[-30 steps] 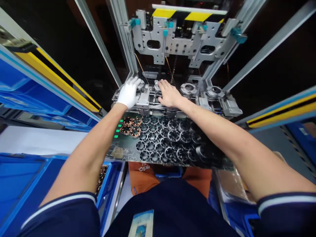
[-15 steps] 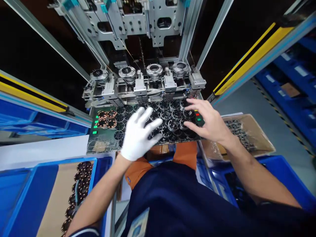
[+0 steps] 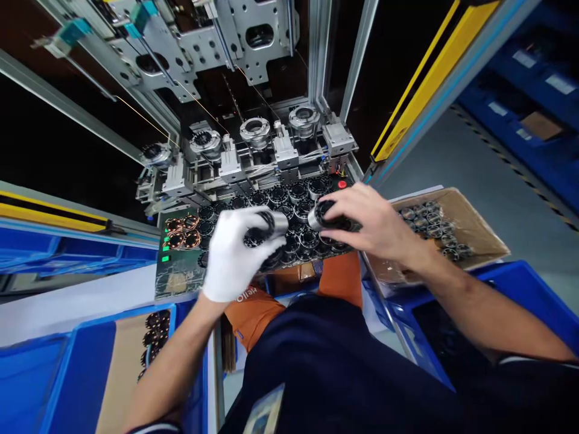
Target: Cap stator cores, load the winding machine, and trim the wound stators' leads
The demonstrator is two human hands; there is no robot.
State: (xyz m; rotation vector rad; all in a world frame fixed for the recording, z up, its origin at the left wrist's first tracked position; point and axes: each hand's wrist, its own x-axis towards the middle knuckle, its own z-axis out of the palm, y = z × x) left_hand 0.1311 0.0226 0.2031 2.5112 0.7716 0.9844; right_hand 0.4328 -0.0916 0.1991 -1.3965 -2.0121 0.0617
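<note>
My left hand [image 3: 235, 250], in a white glove, grips a black and silver ring part [image 3: 279, 223] tilted on its side above the green work plate [image 3: 185, 274]. My bare right hand [image 3: 368, 220] has its fingers around another ring part [image 3: 315, 217], also tilted. Rows of similar black ring cores [image 3: 309, 240] stand on the plate below and between the hands. Several copper-wound cores [image 3: 183, 232] sit at the plate's left end.
Behind the plate is a machine with round metal holders [image 3: 256, 131]. An open carton [image 3: 479, 226] of ring parts stands at right, above a blue bin [image 3: 529, 295]. Copper-wound cores lie in a blue tray [image 3: 93, 361] at left. A red button [image 3: 342, 184] is behind my right hand.
Both hands were spread over the cores and now each has closed on a ring part. The view has turned, so the machine appears further left and tilted.
</note>
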